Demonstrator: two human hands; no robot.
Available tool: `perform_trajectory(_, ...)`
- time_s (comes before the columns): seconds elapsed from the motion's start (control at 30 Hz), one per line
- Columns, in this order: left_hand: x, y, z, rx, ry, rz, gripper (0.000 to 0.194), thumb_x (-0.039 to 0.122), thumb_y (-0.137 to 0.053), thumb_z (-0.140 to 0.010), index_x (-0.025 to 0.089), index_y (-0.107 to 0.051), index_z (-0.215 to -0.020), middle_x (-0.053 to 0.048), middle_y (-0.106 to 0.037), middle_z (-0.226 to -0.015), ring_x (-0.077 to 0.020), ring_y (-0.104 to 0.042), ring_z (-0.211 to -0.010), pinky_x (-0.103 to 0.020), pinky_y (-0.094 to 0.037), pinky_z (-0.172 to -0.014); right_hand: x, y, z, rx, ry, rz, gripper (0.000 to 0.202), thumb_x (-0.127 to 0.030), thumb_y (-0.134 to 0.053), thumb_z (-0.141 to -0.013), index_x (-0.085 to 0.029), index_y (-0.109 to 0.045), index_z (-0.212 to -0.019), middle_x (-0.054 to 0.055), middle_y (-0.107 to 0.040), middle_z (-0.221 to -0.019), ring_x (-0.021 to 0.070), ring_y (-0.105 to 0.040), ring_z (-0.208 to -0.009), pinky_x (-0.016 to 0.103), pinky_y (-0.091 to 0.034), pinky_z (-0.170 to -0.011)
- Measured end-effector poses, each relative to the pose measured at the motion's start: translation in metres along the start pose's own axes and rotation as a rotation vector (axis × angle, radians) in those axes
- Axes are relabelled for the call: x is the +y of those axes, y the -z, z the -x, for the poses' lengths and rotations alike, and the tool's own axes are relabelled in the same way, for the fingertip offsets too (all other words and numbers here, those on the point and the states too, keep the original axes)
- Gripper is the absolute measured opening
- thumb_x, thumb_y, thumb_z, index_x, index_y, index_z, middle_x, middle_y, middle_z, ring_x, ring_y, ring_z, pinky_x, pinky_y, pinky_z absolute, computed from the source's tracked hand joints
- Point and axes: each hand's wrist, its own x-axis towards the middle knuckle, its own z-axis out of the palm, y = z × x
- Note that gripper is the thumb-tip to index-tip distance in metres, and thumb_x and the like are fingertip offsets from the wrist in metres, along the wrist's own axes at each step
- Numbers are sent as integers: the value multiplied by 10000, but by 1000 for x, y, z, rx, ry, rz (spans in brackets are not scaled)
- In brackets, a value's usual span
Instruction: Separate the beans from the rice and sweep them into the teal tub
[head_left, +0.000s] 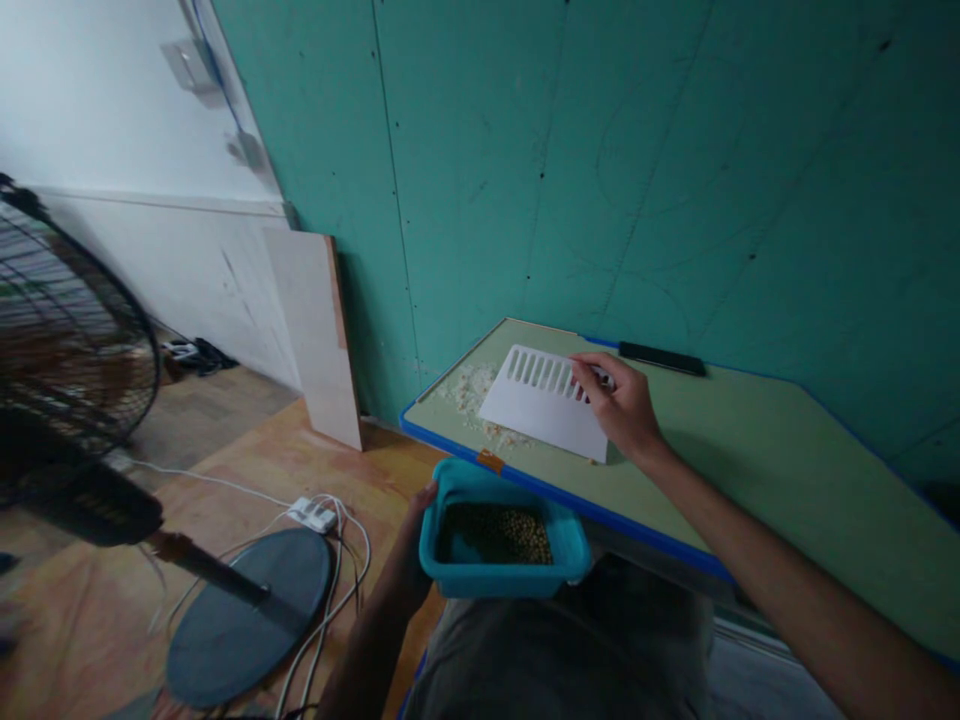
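Note:
A teal plastic basket [506,578] is held below the table's front edge by my left hand [414,550], gripping its left side. Inside it lie dark green grains and, at the right, pale round beans [527,535]. My right hand [619,405] is closed on the slotted end of a white plastic scraper [544,415], whose flat part rests tilted over the tabletop. Pale grains [474,385] are scattered left of the scraper, with a few yellowish ones near its lower edge.
The green table [750,450] has a blue edge and a black bar [661,358] at its back. Left on the floor stand a fan [247,620], a power strip [313,514] with cables, and a leaning white board [319,340].

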Motion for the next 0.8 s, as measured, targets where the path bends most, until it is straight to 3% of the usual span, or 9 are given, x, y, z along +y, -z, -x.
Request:
perform_trajectory(0.17, -4, 0, -1, -11, 1, -14, 404, 503, -777, -796, 160, -789, -1007, -43, -837, -932, -295, -732, -1079, -365, -493, -1034, -5, -2, 2, -22, 15, 20, 262, -431, -629, -928, -198, -739, -975, 23, -709, -762, 152, -608, -592, 290, -478, -568)
perform_trajectory(0.43, -13, -20, 8, -137, 192, 91, 576, 523, -682, -867, 160, -691, -1314, -102, -821, -1100, -345, -723, -1127, -436, -472, -1077, -17, -3, 7, -25, 41, 12, 214, -396, -628, -925, -215, -739, -950, 1, -692, -716, 144, -599, -566, 298, -477, -561)
perform_trajectory(0.67, -23, -28, 12, -161, 261, 145, 628, 536, -626, -893, 173, -616, -1406, -121, -795, -1183, -364, -695, -1179, -478, -443, -1114, -18, 7, 10, 45, 56, 25, 193, -379, -633, -910, -219, -739, -932, -7, -677, -697, 143, -584, -544, 301, -468, -546)
perform_trajectory(0.8, -21, -31, 15, -129, 222, 130, 639, 531, -650, -884, 191, -595, -1423, -111, -796, -1179, -355, -704, -1163, -480, -456, -1101, -17, 18, 13, 96, 39, 58, 193, -375, -635, -913, -212, -737, -921, 4, -678, -727, 148, -593, -574, 297, -460, -548)
